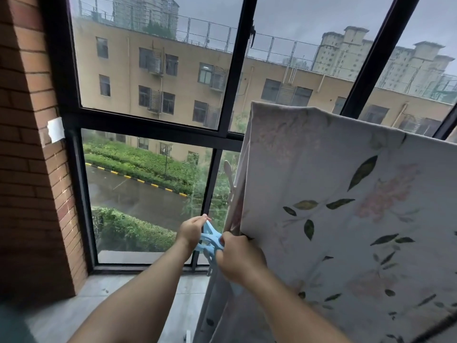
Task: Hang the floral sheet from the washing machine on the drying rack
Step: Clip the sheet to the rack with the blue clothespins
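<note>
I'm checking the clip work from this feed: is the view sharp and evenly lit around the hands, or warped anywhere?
Head view: flat overcast daylight, no glare or hard shadows; the wide lens skews the window frame and brick wall; the blue clip gripped by the left hand and right hand looks slightly soft; the floral sheet reads clearly.

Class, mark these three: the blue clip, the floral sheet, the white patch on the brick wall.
blue clip (pixel 210 240): head view, its plastic middle.
floral sheet (pixel 346 194): head view, front face.
white patch (pixel 55 129): head view, its middle.
</note>
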